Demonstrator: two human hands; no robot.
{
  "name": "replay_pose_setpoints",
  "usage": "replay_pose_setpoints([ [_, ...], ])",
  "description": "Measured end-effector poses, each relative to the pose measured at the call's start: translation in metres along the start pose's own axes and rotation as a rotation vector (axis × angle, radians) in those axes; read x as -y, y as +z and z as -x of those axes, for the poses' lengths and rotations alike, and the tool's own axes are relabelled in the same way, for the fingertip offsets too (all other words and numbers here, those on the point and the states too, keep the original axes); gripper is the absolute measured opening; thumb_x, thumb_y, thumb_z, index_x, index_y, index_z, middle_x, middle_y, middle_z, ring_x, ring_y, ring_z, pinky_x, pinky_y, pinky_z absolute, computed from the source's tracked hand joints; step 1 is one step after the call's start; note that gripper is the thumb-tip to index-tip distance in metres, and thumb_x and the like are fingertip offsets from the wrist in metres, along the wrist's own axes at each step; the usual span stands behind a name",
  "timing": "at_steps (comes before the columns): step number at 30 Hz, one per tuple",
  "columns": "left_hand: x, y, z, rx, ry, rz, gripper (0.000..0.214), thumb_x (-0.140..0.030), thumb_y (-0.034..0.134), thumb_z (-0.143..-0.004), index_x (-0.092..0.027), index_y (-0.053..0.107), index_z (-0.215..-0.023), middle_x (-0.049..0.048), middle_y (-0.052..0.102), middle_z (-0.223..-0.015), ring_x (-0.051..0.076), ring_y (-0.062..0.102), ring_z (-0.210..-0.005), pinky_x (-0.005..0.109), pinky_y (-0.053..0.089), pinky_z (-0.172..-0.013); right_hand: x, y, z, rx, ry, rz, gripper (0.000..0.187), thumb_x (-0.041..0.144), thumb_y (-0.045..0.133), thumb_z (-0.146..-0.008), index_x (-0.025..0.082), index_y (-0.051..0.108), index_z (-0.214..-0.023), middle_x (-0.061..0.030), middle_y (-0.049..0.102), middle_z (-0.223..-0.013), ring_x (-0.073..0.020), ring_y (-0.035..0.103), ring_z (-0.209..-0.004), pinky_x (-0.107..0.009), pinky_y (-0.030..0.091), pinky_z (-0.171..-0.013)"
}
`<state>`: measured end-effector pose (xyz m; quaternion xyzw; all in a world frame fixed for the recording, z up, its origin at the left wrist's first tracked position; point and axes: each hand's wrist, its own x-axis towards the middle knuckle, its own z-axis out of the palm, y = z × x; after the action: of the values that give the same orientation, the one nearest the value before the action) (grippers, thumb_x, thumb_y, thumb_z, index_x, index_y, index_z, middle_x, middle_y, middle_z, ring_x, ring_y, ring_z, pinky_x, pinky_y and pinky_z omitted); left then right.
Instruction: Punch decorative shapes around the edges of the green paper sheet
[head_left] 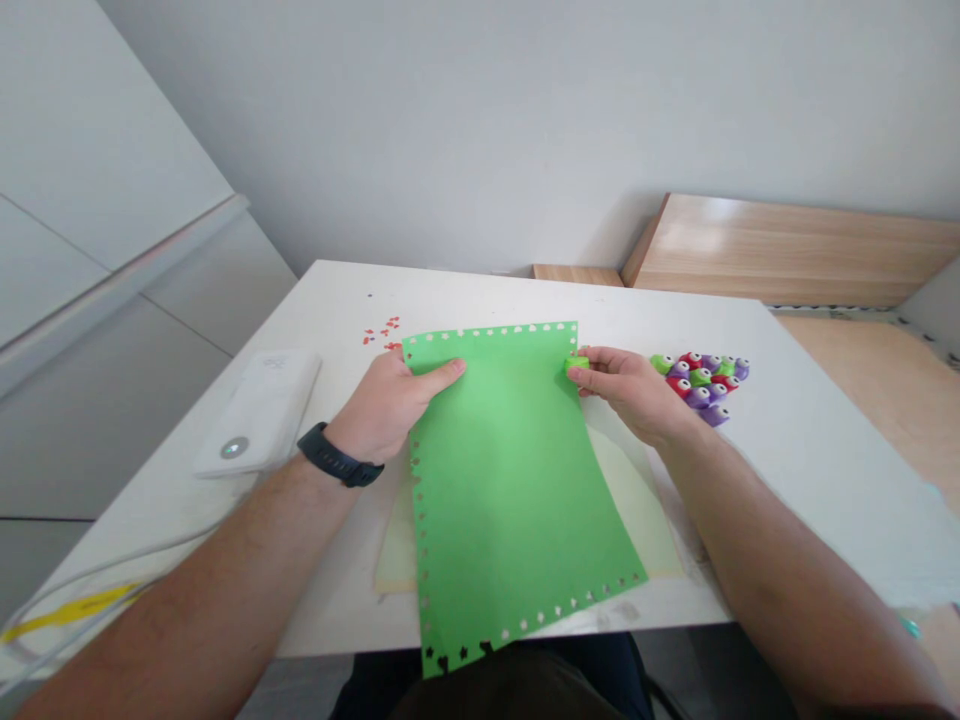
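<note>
The right hand (622,385) pinches a small green punch (575,364) between thumb and fingers, right at the far part of the green sheet's right edge. The left hand (390,395) pinches the green sheet (510,470) just below its far left corner, thumb flat on top and the other fingers underneath. Small cut-out holes run along the sheet's far, left and near edges; its right edge looks plain below the right hand. The sheet lies over the middle of the counter (787,450), its near left corner reaching past the counter's near edge above the person's lap. Beneath it, a pale sheet (637,500) shows on both sides, close to the near edge. A dark watch (337,458) circles the left wrist. Just beyond the left hand, red scraps (394,322) lie scattered toward the counter's far left corner. Right of the right hand, green, red and purple punches (700,378) with eye-like spots stand packed together, nearer the right edge. A white device (262,415) lies along the left edge, with a pale cable (165,543) and a yellow strip (82,606) toward the near left corner.
</note>
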<state>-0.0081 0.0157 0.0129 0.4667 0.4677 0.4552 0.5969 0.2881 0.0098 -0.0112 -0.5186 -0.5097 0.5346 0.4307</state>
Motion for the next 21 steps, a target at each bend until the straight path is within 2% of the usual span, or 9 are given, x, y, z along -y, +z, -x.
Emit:
replay_pose_setpoints([
  [8,-0.0008,0.0004,0.0002,-0.004,-0.008,0.011,0.046,-0.037,0.093,-0.071,-0.022,0.080,-0.113,0.0076,0.081,-0.119,0.035,0.074,-0.116,0.048,0.061,-0.100,-0.0013,-0.0004,-0.0009,-0.007,-0.002,0.001,0.040,0.043,0.090,-0.074,0.019,0.078,-0.104,-0.0055,0.073,-0.101,-0.0186,0.059,-0.087,-0.036,0.046,-0.083],
  [14,0.0008,-0.0009,-0.0006,0.031,0.003,0.002,0.051,-0.039,0.090,-0.076,-0.018,0.077,-0.121,0.0110,0.077,-0.128,0.037,0.072,-0.121,0.051,0.059,-0.104,-0.0011,0.0000,-0.0006,-0.002,-0.004,0.006,0.038,0.042,0.090,-0.075,0.019,0.078,-0.103,-0.0054,0.073,-0.100,-0.0186,0.059,-0.087,-0.036,0.046,-0.083],
  [21,-0.0002,-0.0001,-0.0004,0.004,0.005,0.005,0.048,-0.037,0.093,-0.071,-0.021,0.080,-0.115,0.0094,0.079,-0.125,0.038,0.072,-0.120,0.053,0.060,-0.101,-0.0012,-0.0009,-0.0008,-0.002,-0.011,-0.017,0.035,0.040,0.090,-0.076,0.019,0.078,-0.102,-0.0042,0.072,-0.098,-0.0180,0.059,-0.086,-0.035,0.045,-0.081],
])
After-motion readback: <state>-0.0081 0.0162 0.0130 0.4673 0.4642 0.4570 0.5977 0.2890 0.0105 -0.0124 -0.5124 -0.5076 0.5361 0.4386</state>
